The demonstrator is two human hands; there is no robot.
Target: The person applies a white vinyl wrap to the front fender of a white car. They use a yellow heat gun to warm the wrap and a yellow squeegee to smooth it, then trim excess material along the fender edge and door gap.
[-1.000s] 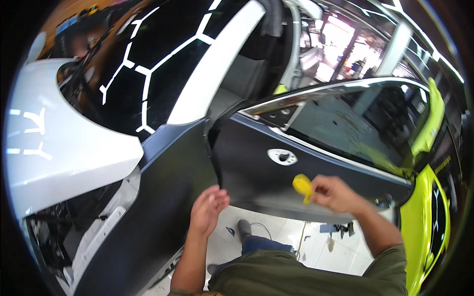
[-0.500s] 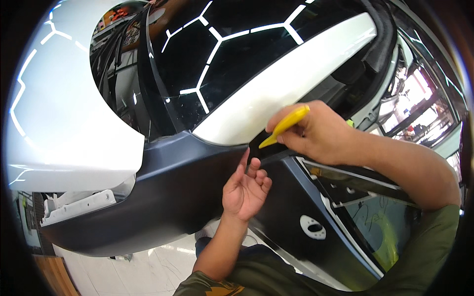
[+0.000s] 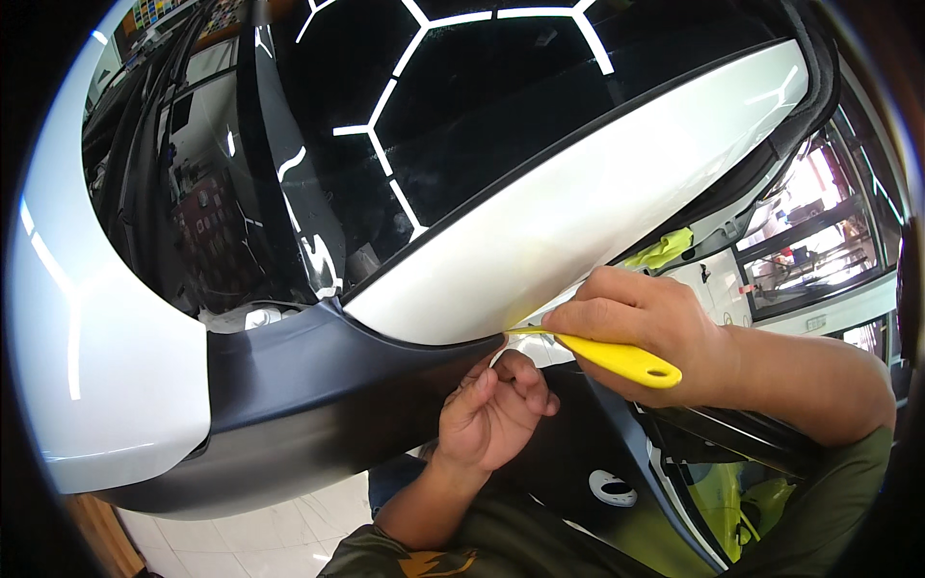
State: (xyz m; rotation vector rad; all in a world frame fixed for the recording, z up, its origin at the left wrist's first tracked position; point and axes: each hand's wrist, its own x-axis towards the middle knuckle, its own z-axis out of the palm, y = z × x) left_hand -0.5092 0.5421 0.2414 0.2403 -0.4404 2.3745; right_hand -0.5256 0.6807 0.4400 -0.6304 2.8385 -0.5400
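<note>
In my right hand [image 3: 655, 313] is a yellow plastic hand tool [image 3: 626, 361] with a holed handle and a thin, narrow tip. Its tip reaches the seam where the lower end of the white pillar [image 3: 578, 212] meets the corner of the dark matte fender [image 3: 318, 380]. Just under that corner is my left hand [image 3: 491, 424], palm turned up. Its thumb and forefinger are pinched together at the fender's edge, and the other fingers are curled. A thin white sliver shows by the fingertips; I cannot tell what it is.
Beyond the pillar lies the dark windshield [image 3: 482, 125]. The white hood [image 3: 125, 318] curves along the left. Near my body, the dark car door carries a pale oval handle recess [image 3: 612, 488]. A yellow-green cloth [image 3: 665, 249] lies behind my right hand.
The tool has swung from a steep slant to nearly level, and its tip has come to the seam. My left fingers have closed from an extended forefinger into a pinch. The view has shifted closer.
</note>
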